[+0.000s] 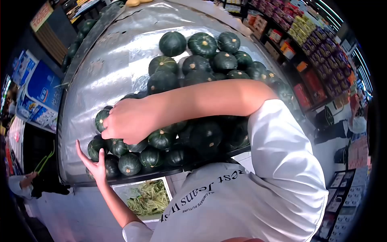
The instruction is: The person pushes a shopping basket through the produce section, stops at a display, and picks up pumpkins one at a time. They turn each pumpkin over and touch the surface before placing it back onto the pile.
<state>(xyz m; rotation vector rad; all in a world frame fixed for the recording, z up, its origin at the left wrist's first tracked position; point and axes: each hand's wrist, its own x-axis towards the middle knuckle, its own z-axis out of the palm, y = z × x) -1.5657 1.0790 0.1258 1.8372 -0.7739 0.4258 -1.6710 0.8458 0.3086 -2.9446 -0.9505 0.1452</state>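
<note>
My right arm reaches across the display to its left side. There my right hand [131,119] is closed with its fingertips on a small dark green pumpkin [101,120]; part of that pumpkin is hidden behind the hand. Lower down, my left hand [95,164] has its thumb and fingers spread, against the left end of the pile beside another green pumpkin [96,148]. Several more green pumpkins, among them a round one [129,164], lie along the front edge. My right forearm covers the middle of the pile.
A silvery sheet [109,52] lines the display stand, and larger pumpkins [172,43] sit farther back. Below the front edge stands a white crate [167,189] of leafy greens. Blue-and-white packs [42,94] are at left, shelves of packaged goods [326,56] at right. Other people stand at both sides.
</note>
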